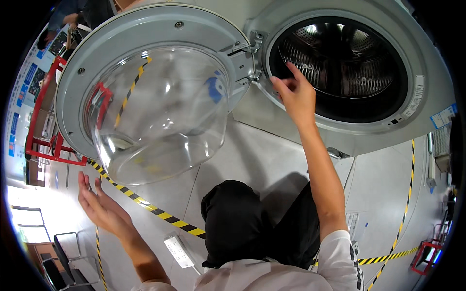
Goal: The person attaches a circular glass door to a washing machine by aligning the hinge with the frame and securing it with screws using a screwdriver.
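A front-loading washing machine (286,121) stands before me with its round door (141,26) swung out to the left on the hinge. The door's clear glass bowl (165,126) bulges toward me. My right hand (297,94) is raised at the left rim of the drum opening, by the dark rubber gasket (335,106); thumb and fingers are apart and hold nothing. Behind it the metal drum (359,77) shows inside. Below the door's lower left edge, my left hand (103,206) is held up with its fingers stretched out, apart from the glass.
A white power strip (178,251) lies on the grey floor near my legs. Yellow-and-black tape (145,203) crosses the floor. A red frame (43,116) stands behind the door at the left, a chair (68,257) at lower left. Another person (80,17) is at the upper left.
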A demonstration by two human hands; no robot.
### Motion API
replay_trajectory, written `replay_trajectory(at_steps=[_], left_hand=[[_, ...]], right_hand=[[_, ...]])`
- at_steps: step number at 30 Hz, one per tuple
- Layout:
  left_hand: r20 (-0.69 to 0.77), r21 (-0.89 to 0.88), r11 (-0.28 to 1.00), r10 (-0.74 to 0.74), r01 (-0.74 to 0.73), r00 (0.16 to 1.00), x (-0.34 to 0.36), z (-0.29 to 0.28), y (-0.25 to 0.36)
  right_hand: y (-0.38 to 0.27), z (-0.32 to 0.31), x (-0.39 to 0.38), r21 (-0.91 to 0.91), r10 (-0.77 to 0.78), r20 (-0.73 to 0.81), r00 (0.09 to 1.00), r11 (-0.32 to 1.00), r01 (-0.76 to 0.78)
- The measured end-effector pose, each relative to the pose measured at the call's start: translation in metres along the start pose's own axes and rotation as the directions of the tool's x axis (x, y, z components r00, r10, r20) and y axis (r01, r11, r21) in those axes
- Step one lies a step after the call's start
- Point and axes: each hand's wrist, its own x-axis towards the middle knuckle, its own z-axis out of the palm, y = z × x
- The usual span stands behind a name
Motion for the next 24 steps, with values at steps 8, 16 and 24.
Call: replay_trajectory(at_steps=[8,16,24], left_hand=[[0.083,-0.105,0.984,-0.135,0.143,0.987,0.030,-0.012,-0.053],[0.084,-0.109,0.973,-0.195,0.204,0.977,0.065,-0.029,-0.085],[-0.038,-0.100,0.969,-0.229,0.224,0.973,0.074,-0.012,-0.097]], right_hand=[[0.002,0.026,0.033,-0.224,-0.117,0.059,0.991,0.966,0.127],[0.001,0.028,0.029,-0.401,-0.352,0.071,0.933,0.846,0.350],[0.001,0.029,0.030,-0.423,-0.383,0.078,0.920,0.823,0.378]])
